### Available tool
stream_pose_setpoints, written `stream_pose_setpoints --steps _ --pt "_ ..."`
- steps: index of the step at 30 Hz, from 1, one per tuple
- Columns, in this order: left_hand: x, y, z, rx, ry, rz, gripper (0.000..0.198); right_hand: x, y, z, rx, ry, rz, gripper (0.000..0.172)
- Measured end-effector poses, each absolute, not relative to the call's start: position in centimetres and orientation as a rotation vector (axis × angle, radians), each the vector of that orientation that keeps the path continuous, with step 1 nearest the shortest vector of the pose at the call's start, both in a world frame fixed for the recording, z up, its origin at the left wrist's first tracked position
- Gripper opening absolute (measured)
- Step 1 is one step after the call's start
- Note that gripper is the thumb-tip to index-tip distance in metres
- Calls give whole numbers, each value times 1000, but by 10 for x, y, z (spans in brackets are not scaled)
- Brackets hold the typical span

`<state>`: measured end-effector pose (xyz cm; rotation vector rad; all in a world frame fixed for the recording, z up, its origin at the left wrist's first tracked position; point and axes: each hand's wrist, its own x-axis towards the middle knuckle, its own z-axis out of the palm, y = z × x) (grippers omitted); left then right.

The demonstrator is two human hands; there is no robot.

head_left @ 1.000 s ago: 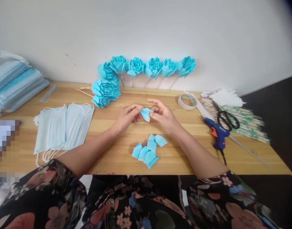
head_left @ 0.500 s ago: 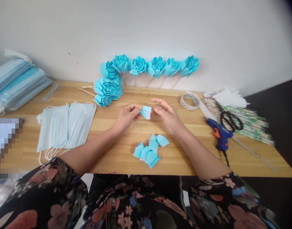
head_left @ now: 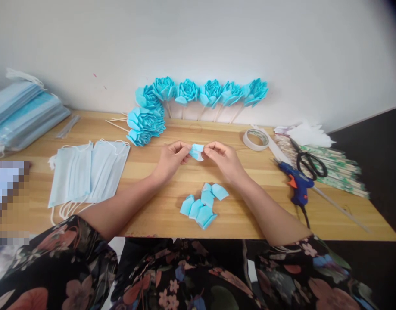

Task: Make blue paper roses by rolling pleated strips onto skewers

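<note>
Between my hands is a small blue-and-white petal piece (head_left: 197, 151), partly folded. My left hand (head_left: 173, 159) pinches its left side between thumb and fingers. My right hand (head_left: 224, 160) grips the right edge, its fingers curled in against the thumb. Just below, nearer to me, several loose light-blue petal pieces (head_left: 202, 206) lie in a small group on the wooden table (head_left: 146, 206). Behind the hands, blue flowers (head_left: 188, 91) on thin sticks lean in a row against the wall, with more bunched at the left.
Flat face masks (head_left: 88, 172) lie at left, with a stack of masks (head_left: 23, 112) behind. To the right are a tape roll (head_left: 256, 140), a blue glue gun (head_left: 299, 187) with its cord, black scissors (head_left: 310, 163) and wrapped sticks (head_left: 340, 174). A pixelated patch covers something at far left.
My right hand's fingers, raised and spread before, have closed onto the right edge of the petal piece. My left hand keeps its pinch. The view has shifted slightly.
</note>
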<state>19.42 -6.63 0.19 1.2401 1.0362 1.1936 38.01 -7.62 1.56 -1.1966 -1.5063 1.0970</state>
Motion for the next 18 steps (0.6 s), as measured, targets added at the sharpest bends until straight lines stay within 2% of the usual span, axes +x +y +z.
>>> stream_pose_setpoints --steps 5,12,18 --pt "194 -66 1 1279 1023 1152 36 379 -75 12 -1195 -1450 1110 20" --pt "196 -68 -2 1203 897 1089 57 380 -72 10 -1181 -1351 1119 21" --pt "195 -68 -2 1187 867 988 49 380 -71 9 -1175 -1334 1144 20"
